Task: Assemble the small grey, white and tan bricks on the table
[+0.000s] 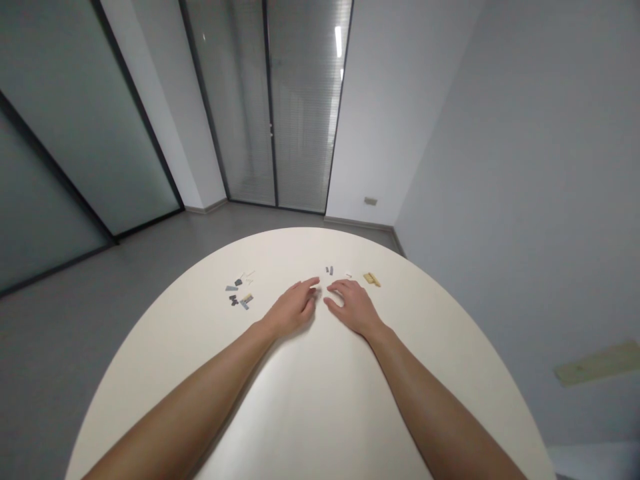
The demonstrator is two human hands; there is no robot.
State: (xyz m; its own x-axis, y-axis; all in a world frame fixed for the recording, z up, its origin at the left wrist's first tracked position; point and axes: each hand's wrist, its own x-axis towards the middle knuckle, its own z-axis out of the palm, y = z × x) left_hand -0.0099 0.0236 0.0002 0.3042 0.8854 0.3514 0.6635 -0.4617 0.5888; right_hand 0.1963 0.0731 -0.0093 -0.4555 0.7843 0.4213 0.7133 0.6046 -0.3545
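My left hand (293, 308) rests low over the white round table, its index finger stretched out and the thumb apart. Facing it, with a narrow gap between, my right hand (356, 308) has curved fingers and its thumb held away from them. I see nothing held in either hand. Just beyond the fingertips lie small grey pieces (331, 271) and a small white piece (349, 275). Tan flat pieces (371, 279), like toy building bricks, are to the right of my right hand. Left of my left hand are a grey flat piece (231, 289), dark pieces (233, 301) and a grey-and-yellow piece (247, 301).
The round table (310, 413) has a curved edge on the far side and both flanks. Past it stand a glass door (300, 107), frosted panels (75, 120) and a pale wall (525, 167) close on the right. Thin white pieces (249, 281) lie among the left-hand group.
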